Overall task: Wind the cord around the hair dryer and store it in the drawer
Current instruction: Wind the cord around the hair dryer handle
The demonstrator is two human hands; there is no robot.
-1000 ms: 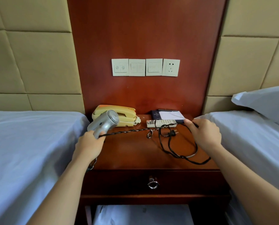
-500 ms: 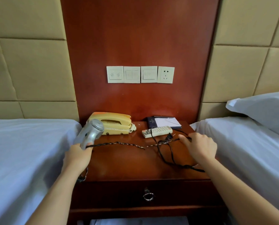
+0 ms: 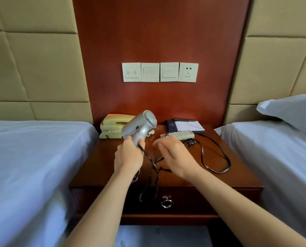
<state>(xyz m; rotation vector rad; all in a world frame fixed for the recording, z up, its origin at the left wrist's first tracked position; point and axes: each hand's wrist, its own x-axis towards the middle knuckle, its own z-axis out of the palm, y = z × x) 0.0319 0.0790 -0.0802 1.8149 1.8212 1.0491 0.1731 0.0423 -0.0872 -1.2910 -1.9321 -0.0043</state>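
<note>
My left hand (image 3: 129, 155) grips the handle of the silver hair dryer (image 3: 142, 124) and holds it above the middle of the wooden nightstand (image 3: 98, 168), nozzle end pointing up and right. The black cord (image 3: 153, 164) drops from the handle, hangs in a slack loop over the drawer front and runs up under my right hand (image 3: 176, 155). That hand is blurred and hovers close to the dryer with the cord in its palm. Beyond it, the cord curves over the right side of the tabletop to the plug (image 3: 189, 142). The drawer (image 3: 193, 198) is closed, with a metal ring pull (image 3: 166, 204).
A yellow telephone (image 3: 111, 128), a white remote (image 3: 181, 134) and a dark folder with a notepad (image 3: 186, 125) sit at the back of the nightstand. White beds (image 3: 32, 157) flank it on both sides, with a pillow (image 3: 294, 109) at right. Switches and a socket (image 3: 188, 72) are on the wall.
My left hand has brought the dryer from the nightstand's left edge to its middle. My right hand has moved left towards it. The cord, stretched before, now hangs slack.
</note>
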